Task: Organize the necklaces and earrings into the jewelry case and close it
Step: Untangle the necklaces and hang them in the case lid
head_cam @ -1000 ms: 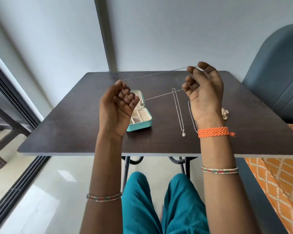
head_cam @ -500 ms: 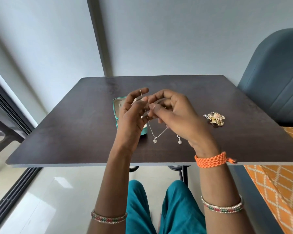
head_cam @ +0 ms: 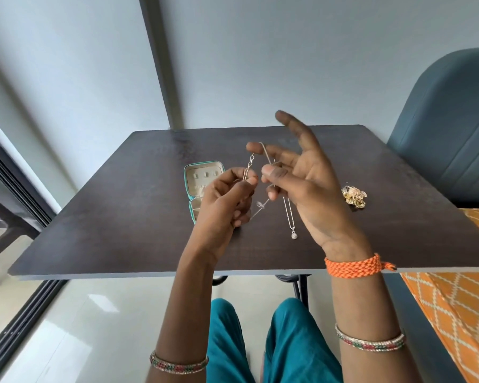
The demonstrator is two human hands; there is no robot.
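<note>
Your left hand [head_cam: 227,200] pinches a thin silver necklace [head_cam: 263,207] between thumb and curled fingers, above the dark table [head_cam: 122,217]. Your right hand [head_cam: 302,183] holds the same chain between thumb and a fingertip, its other fingers spread wide and raised. A second necklace [head_cam: 289,219] lies on the table below your right hand, pendant nearest you. The teal jewelry case [head_cam: 202,178] stands open beside your left hand, partly hidden by it. The gold earrings [head_cam: 354,197] lie well apart, to the right.
</note>
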